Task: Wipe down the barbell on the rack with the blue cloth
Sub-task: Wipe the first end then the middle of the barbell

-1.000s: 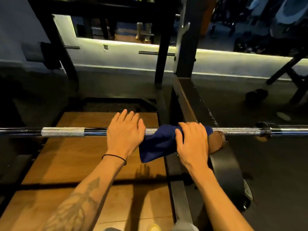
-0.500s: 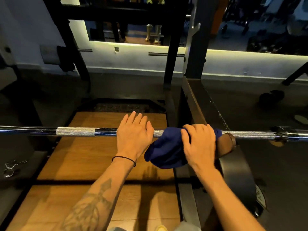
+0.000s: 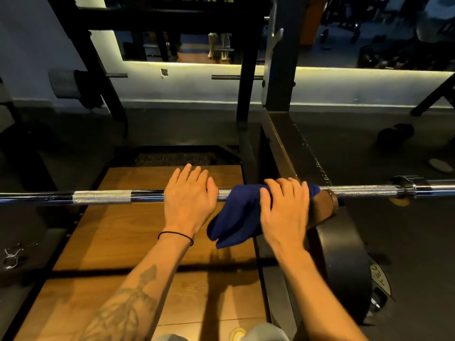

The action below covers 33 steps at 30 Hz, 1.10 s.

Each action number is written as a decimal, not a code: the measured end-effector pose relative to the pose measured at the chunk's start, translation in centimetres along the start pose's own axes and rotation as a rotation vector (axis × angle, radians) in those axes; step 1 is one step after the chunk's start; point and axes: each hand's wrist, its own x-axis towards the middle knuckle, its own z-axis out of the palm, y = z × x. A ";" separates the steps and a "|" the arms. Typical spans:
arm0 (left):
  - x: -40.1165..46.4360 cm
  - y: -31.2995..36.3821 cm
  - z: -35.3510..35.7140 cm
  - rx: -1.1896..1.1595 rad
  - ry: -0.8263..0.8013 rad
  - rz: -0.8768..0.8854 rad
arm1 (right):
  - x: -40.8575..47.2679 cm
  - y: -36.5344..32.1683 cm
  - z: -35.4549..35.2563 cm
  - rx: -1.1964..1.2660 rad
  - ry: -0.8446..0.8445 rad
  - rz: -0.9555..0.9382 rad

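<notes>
Blue cloth [image 3: 236, 215] is gripped around the barbell [image 3: 103, 196] by the right hand [image 3: 285, 210]; left hand [image 3: 189, 200] lies flat beside it. Wiping judged underway near the rack; long stretches either side are judged unwiped.

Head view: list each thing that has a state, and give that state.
barbell: horizontal, under both hands
blue cloth: draped over the bar, loose end hanging
left hand: flat on the bar, fingers straight
right hand: pressing the cloth onto the bar
</notes>
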 end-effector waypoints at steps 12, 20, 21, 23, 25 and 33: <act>-0.5 0.1 -0.3 -0.011 0.002 0.003 | -0.3 1.1 -0.2 -0.001 -0.112 -0.243; -0.6 0.2 -0.4 0.009 -0.045 -0.001 | -3.0 -7.9 1.9 0.130 -0.057 -0.144; -0.5 0.1 -0.4 0.024 -0.044 0.006 | -2.9 -7.0 1.7 0.111 -0.094 -0.268; -0.5 0.0 -0.4 0.019 -0.023 0.007 | -1.8 -3.8 1.4 0.059 -0.114 -0.379; -0.3 0.1 -0.2 -0.002 -0.002 0.002 | -0.9 -1.1 0.9 0.034 -0.065 -0.246; -0.4 0.5 -0.5 -0.003 -0.053 -0.006 | 0.1 -2.9 -1.5 0.361 -0.003 0.074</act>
